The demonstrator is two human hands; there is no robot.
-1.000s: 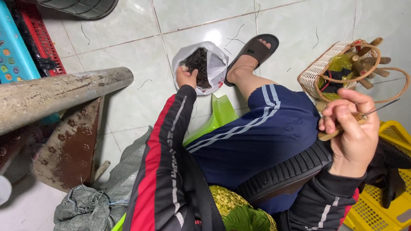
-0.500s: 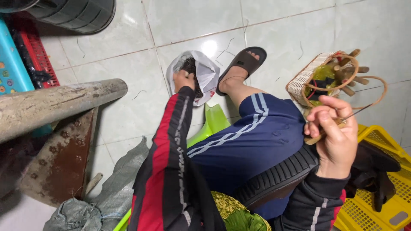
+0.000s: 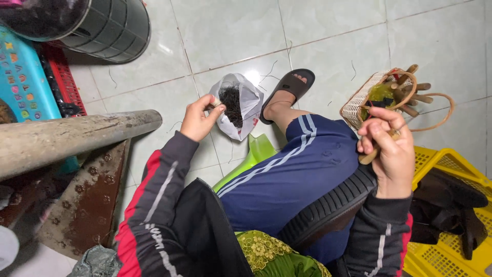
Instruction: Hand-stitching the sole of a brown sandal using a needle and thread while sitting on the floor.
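Looking down from the head view, the left hand [image 3: 199,119] has pulled back out of the white plastic bag [image 3: 245,105] since half a second ago, when it was right at the bag's mouth. Now its fingers [image 3: 212,109] are pinched shut on a small pale piece, hard to tell what it is, just beside the bag's edge. The bag sits open on the tiled floor [image 3: 230,36] with a dark tangled clump [image 3: 231,98] inside, right next to the foot in the dark sandal [image 3: 288,90].

The right hand [image 3: 390,149] is up over the blue-trousered knee, fingers clenched around a brownish wooden stick [image 3: 374,151] with a thin looped strand [image 3: 435,110] coming off it. That grip looks about the same as before. Just beyond it there's a woven basket [image 3: 359,102] on the floor with wooden pegs poking out.

The camera also shifted, so the dark round bin [image 3: 110,25] at the top left shows more now. A yellow crate [image 3: 451,225] with dark stuff in it sits at the lower right, and a rough grey pole [image 3: 72,138] crosses the left side.
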